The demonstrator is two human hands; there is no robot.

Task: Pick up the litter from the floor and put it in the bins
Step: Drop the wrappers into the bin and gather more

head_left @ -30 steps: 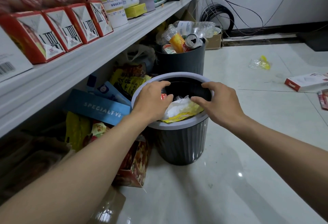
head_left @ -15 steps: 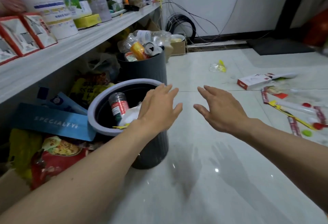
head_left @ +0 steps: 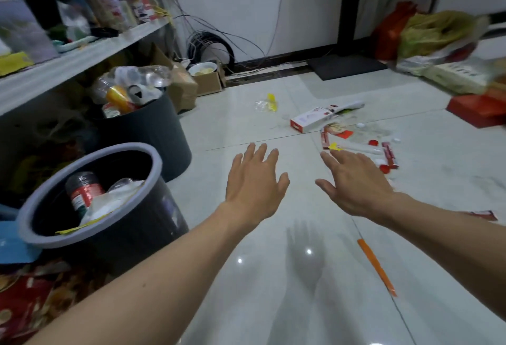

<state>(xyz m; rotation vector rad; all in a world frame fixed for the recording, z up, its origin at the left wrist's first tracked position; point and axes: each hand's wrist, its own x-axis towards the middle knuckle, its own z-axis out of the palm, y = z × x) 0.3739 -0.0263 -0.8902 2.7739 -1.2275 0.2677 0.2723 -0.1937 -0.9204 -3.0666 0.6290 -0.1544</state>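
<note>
My left hand [head_left: 254, 180] and my right hand [head_left: 353, 183] hover side by side above the pale floor, fingers spread, holding nothing. To their left stands the near grey bin [head_left: 30, 224] with a red-labelled bottle [head_left: 83, 192] and white wrappers inside. Behind it the far dark bin [head_left: 153, 123] is heaped with bottles and cans. Litter lies ahead on the tiles: a white and red box [head_left: 315, 117], a clear and yellow wrapper [head_left: 267, 104], a patch of red sachets and caps [head_left: 383, 150], and an orange strip [head_left: 376, 265] at lower right.
A white shelf [head_left: 68, 62] with packaged goods runs along the left above the bins. Snack bags [head_left: 32, 298] pile at lower left. Cardboard boxes [head_left: 197, 82] and coiled cables [head_left: 210, 46] sit by the far wall. Plastic bags [head_left: 438, 32] and a red box [head_left: 476, 109] crowd the right.
Both hands left the near bin's rim and swung right over the open floor, fingers now spread. The view turned right, bringing the floor litter in.
</note>
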